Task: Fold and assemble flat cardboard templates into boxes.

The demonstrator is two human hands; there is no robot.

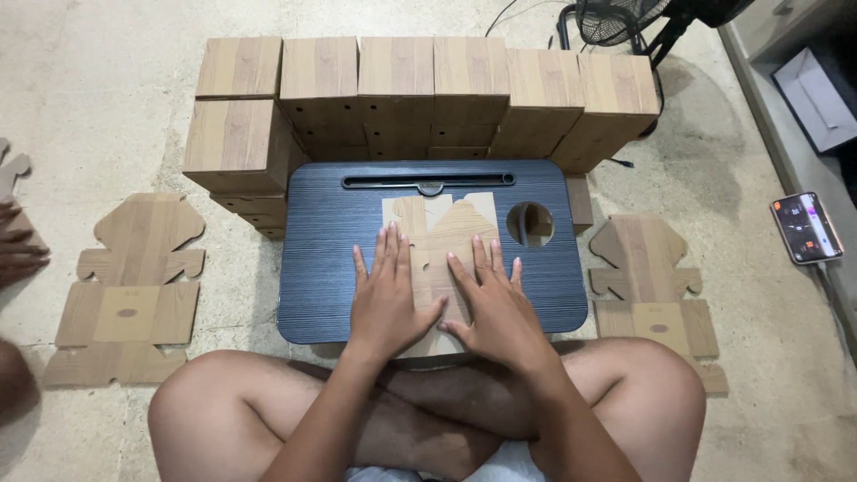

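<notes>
- The person sits cross-legged on the floor with a dark blue lap desk [321, 268] in front of the knees.
- A flat, unfolded wood-grain cardboard box blank [437, 228] lies on the middle of the lap desk, its far end reaching toward the desk's long slot [428, 180].
- The left hand [386, 299] lies palm down on the left part of the blank, fingers spread and flat, clasping nothing.
- The right hand [495, 308] lies palm down on the right part of the blank, fingers likewise spread and pressing flat, not pinching.
- The blank sits under both palms; its far half shows beyond the fingertips, and a strip of it shows between the two hands.
- The desk's round cup hole [529, 223] is just right of the blank, apart from the right hand.
- A row of assembled wood-grain boxes [428, 89] is stacked beyond the desk.
- More flat blanks lie on the floor: one on the left [134, 286], one on the right [647, 286].
- A phone [806, 228] with a lit screen lies on the floor far right.
- Another person's hand [18, 254] shows at the left edge.
</notes>
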